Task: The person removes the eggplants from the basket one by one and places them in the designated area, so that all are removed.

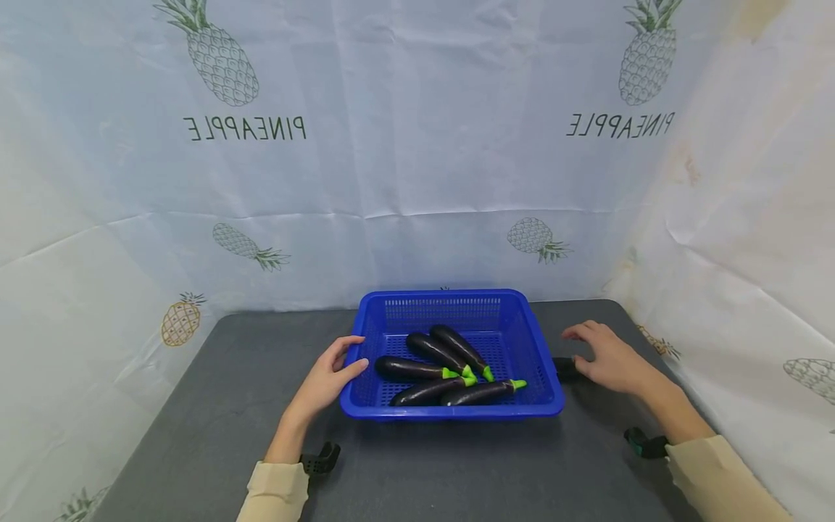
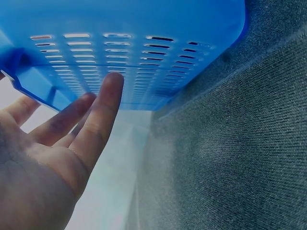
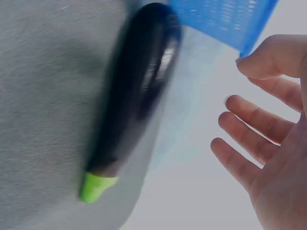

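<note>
A blue plastic basket [image 1: 450,413] stands on the dark table with several dark purple eggplants [image 1: 450,344] with green stems inside. My left hand [image 1: 330,380] grips the basket's left rim, its thumb and forefinger over the edge. Other fingers [image 2: 98,120] lie along the outside of the slotted wall in the left wrist view. To the right of the basket, my right hand [image 1: 613,361] is over the table with its fingers apart, holding nothing. Beside it, another eggplant [image 3: 134,91] lies on the table; the hand and basket partly hide it in the head view.
The dark grey table [image 1: 261,391] extends to both sides and in front of the basket. A white cloth [image 1: 417,167] printed with pineapples hangs behind it and at both sides. A black band [image 1: 320,459] is at each wrist.
</note>
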Available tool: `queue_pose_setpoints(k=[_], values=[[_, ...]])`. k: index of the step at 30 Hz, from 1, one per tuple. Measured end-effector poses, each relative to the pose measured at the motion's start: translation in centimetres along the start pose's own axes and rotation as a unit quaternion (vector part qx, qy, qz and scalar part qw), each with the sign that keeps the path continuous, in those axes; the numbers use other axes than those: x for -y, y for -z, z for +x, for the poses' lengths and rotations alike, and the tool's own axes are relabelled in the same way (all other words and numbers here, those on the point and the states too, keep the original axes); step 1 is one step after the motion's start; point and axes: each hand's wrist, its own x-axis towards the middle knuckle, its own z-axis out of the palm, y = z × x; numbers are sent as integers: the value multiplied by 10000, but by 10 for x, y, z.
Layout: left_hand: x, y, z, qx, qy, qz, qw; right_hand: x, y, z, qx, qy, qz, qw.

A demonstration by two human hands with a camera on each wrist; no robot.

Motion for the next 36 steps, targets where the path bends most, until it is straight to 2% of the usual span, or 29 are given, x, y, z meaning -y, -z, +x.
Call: queue_pose_setpoints(k=[8, 17, 22, 30, 36], values=[[0, 0, 0, 14, 12, -73, 10000, 23, 16, 3, -439, 266, -157, 9986], [1, -1, 1, 15, 13, -46, 10000, 57, 26, 7, -589, 380, -278, 9972], [1, 0, 1, 60, -31, -111, 9999, 73, 27, 10, -542, 445, -285, 9971], [2, -1, 1, 43, -27, -73, 10000, 95, 21, 15, -336, 615, 33, 9975], [1, -1, 1, 24, -39, -27, 10000, 111, 16, 23, -196, 644, -78, 9977]])
